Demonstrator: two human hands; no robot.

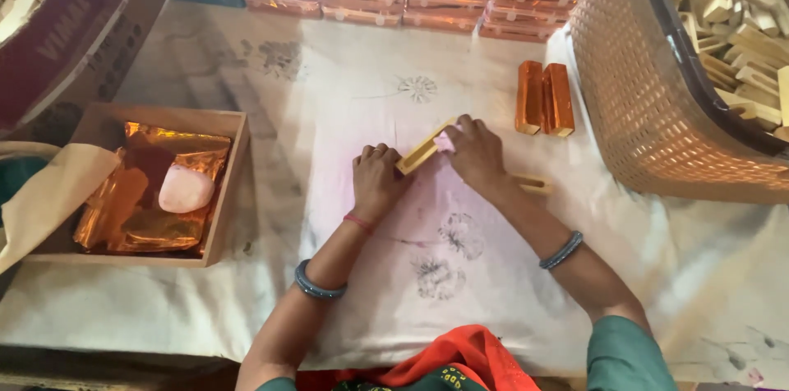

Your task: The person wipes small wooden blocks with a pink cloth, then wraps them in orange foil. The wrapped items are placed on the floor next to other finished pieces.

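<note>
Head view: left hand (376, 181) and right hand (475, 153) both grip one pale wooden bar (422, 149), one at each end, over the white printed cloth (345, 95). Bar sits tilted, just left of two gold-foil-wrapped bars (544, 98). Another bare bar (532, 185) lies under the right wrist. Far left of the held bar: wooden tray (226, 186) with gold foil sheets (140, 194) and a pink-white stone (186, 188). Right of it: plastic basket (641, 103) of bare bars.

wooden bar (425, 147) | pale, slim, rectangular | tilted diagonally | on white cloth, ends pinched
</note>
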